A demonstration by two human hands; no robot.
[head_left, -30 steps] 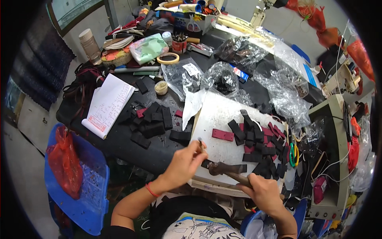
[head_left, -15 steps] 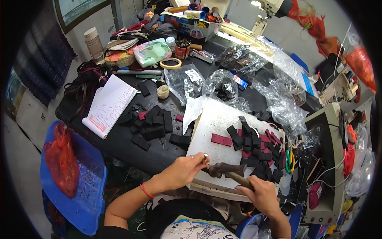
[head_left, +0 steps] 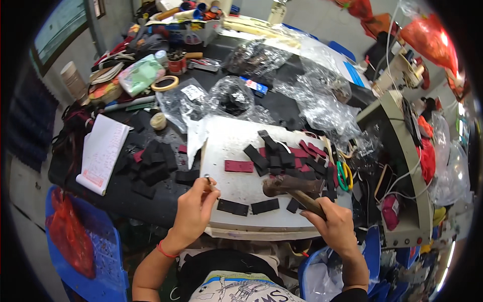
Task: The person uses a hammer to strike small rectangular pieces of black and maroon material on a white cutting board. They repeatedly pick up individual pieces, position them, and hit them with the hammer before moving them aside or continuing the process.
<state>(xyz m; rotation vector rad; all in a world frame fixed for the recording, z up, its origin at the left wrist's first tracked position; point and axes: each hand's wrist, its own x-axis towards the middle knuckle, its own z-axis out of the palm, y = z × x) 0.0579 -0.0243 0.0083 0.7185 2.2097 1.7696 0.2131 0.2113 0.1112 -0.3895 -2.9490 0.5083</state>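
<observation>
On the white board (head_left: 236, 146) at the near edge of the desk (head_left: 126, 201), I log the following.

Right hand (head_left: 336, 227): clenched round the handle of a hammer (head_left: 292, 187). A second ago its head sat low at the board's near edge; now it is lifted and drawn right, hanging above the board beside the pile of dark strips (head_left: 287, 158).

Left hand (head_left: 193, 211): fingers pinched on a small metal punch (head_left: 208, 178) at the board's left edge. It has shifted left of where it stood half a second ago, off the spot under the hammer.

Two black strips (head_left: 247, 207) lie flat near the board's near edge, between the hands, touched by neither. One red strip (head_left: 239, 166) lies alone mid-board.

Off the board: loose black pieces (head_left: 151, 166) on the desk's left part, a notepad (head_left: 102, 151) at the left edge.

My reading: a blow looks finished and the tools are apart, so the punch likely wants re-setting.
</observation>
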